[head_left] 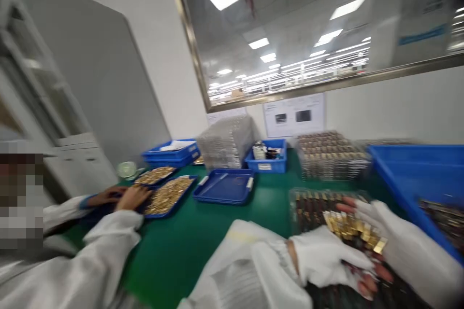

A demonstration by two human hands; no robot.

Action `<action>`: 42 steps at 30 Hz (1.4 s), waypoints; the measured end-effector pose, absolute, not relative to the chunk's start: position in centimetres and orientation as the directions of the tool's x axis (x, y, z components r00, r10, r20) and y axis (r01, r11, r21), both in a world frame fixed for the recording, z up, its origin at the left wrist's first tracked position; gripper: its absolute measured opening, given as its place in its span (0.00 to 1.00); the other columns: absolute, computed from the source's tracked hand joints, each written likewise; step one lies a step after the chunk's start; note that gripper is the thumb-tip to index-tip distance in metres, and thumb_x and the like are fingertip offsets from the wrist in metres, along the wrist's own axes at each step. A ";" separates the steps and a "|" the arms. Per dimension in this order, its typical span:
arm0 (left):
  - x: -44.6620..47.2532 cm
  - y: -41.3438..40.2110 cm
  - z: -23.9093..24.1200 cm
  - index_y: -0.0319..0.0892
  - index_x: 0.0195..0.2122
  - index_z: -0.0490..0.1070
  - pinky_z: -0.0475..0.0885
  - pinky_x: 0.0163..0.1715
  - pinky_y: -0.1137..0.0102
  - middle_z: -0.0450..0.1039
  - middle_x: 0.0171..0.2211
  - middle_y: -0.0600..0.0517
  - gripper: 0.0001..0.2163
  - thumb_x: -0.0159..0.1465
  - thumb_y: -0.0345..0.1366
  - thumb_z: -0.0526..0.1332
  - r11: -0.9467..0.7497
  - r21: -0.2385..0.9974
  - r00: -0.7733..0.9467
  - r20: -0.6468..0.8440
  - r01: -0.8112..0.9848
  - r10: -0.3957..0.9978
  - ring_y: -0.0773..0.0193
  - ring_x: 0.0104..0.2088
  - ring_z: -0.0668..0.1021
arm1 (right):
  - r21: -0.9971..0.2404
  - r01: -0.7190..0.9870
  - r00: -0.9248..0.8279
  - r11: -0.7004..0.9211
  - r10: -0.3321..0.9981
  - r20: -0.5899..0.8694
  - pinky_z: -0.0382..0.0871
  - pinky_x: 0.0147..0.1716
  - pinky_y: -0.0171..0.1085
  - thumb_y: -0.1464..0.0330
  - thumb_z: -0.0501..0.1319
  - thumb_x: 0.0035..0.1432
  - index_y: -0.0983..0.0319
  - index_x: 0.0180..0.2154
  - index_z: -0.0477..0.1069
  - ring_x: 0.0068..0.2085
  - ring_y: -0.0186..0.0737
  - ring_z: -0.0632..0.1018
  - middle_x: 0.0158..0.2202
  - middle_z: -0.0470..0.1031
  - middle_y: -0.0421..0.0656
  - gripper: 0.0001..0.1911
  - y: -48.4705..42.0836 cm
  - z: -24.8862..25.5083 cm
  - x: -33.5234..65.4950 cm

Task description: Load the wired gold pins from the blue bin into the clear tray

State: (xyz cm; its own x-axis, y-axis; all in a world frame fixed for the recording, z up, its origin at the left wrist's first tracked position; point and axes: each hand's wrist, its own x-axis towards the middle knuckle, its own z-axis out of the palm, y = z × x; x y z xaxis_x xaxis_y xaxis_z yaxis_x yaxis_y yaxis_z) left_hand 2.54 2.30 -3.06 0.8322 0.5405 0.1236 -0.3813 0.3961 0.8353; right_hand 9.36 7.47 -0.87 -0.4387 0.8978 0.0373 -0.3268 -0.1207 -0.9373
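My left hand (328,258) wears a white glove with bare fingertips and lies palm up under a row of small gold metal pieces (353,229). My right hand (389,234), gloved the same way, presses against the far end of that row, fingers curled round it. Both hands hover over a clear plastic tray (308,205) of dark slots on the green table (203,241). The picture is blurred by motion.
A co-worker's hands (125,198) rest on blue trays of gold parts (168,193) at the left. An empty-looking blue tray (224,186), a small blue bin (268,157), stacked clear trays (226,142) and filled trays (331,154) stand behind. A large blue bin (416,174) is at the right.
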 end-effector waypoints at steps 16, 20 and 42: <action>2.8 1.8 -1.2 0.35 0.33 0.66 0.64 0.20 0.73 0.69 0.28 0.48 0.08 0.51 0.29 0.57 0.411 0.888 0.571 -0.230 -0.208 0.788 0.72 0.19 0.69 | -0.979 -0.190 -0.285 -0.070 0.958 -0.013 0.65 0.21 0.33 0.62 0.59 0.43 0.64 0.42 0.65 0.34 0.41 0.73 0.41 0.70 0.47 0.22 3.9 1.5 15.3; 2.9 1.7 -1.0 0.35 0.31 0.66 0.64 0.20 0.73 0.70 0.28 0.48 0.07 0.50 0.29 0.58 0.416 0.890 0.549 -0.257 -0.186 0.795 0.72 0.19 0.69 | -0.952 -0.284 -0.228 -0.113 0.973 -0.047 0.67 0.29 0.35 0.67 0.59 0.41 0.65 0.36 0.68 0.39 0.42 0.72 0.40 0.71 0.48 0.16 3.9 1.7 15.2; 2.9 1.6 -0.8 0.36 0.34 0.65 0.64 0.20 0.74 0.70 0.28 0.48 0.08 0.52 0.29 0.57 0.428 0.888 0.560 -0.271 -0.169 0.783 0.72 0.19 0.69 | -0.939 -0.298 -0.341 -0.172 0.938 -0.064 0.58 0.11 0.31 0.53 0.48 0.50 0.60 0.43 0.63 0.16 0.29 0.68 0.44 0.67 0.47 0.24 3.4 2.2 16.0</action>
